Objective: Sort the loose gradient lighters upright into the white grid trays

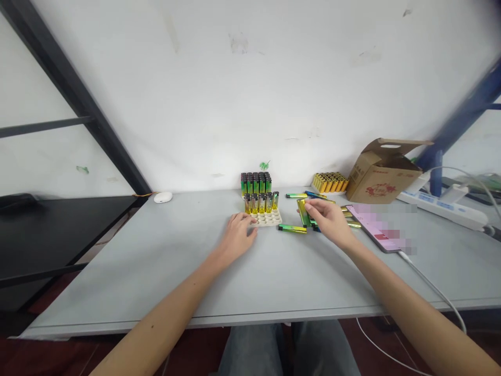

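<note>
My right hand (327,216) pinches a shiny yellow-green lighter (302,213), held above a loose pile on the table. Near it lie several loose lighters, among them a green-and-yellow lighter (292,228) lying flat with its black end to the left. My left hand (237,232) rests palm down with fingers extended, its fingertips at the left edge of a cream holder tray (270,220). Upright yellow lighters (262,202) fill the tray's back part, while its front holes are bare. Behind the tray stands a block of green lighters (256,184) with dark tops.
A tray of golden lighter-sized pieces (331,182) sits by the wall beside an open cardboard box (381,175). A phone (378,230) with a white cable lies at the right, near a power strip (444,208). A white rounded case (163,197) is at the back left.
</note>
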`<state>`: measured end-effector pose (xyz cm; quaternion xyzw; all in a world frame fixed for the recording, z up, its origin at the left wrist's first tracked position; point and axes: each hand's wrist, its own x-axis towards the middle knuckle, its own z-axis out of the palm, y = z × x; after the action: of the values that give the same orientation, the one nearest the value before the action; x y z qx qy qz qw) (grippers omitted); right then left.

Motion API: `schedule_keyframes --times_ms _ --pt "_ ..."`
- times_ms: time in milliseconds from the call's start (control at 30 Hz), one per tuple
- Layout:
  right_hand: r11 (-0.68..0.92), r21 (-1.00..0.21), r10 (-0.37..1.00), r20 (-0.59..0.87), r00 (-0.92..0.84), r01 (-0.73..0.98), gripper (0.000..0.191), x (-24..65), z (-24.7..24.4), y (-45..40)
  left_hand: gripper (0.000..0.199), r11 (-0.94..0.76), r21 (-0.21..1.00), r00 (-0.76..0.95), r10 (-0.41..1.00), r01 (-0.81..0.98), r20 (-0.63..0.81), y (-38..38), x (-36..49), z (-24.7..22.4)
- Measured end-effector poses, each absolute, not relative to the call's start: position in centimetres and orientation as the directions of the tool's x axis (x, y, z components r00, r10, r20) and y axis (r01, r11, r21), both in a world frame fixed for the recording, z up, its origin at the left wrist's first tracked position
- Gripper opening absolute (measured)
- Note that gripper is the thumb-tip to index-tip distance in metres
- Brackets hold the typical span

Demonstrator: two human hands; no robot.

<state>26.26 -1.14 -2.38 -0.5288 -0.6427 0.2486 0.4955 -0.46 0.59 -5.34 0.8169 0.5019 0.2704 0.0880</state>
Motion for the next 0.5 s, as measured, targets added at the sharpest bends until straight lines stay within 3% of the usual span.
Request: schedule_keyframes --times_ms 133,267,367,500 --pt "0.232 -0.95 0.965 0.252 0.073 0.21 0.042 25.5 -2.5 1.7 0.019 -0.495 0.414 0.357 0.859 0.764 0.368 0.7 -0.5 -5.5" --pt "0.221 -0.964 0.97 0.233 0.069 0.146 0.05 25.8 -3.1 2.6 0.019 -0.49 0.421 0.354 0.862 0.763 0.363 0.6 -0.5 -5.6" --pt "0.304 -0.912 0.941 0.333 0.065 0.274 0.041 26.5 -3.3 2.2 0.019 -0.49 0.429 0.349 0.862 0.759 0.367 0.6 -0.5 -5.7" --pt "0.436 -0.666 0.853 0.521 -0.041 0.606 0.023 27.4 -3.6 1.8 0.019 -0.489 0.43 0.347 0.863 0.759 0.368 0.6 -0.5 -5.7"
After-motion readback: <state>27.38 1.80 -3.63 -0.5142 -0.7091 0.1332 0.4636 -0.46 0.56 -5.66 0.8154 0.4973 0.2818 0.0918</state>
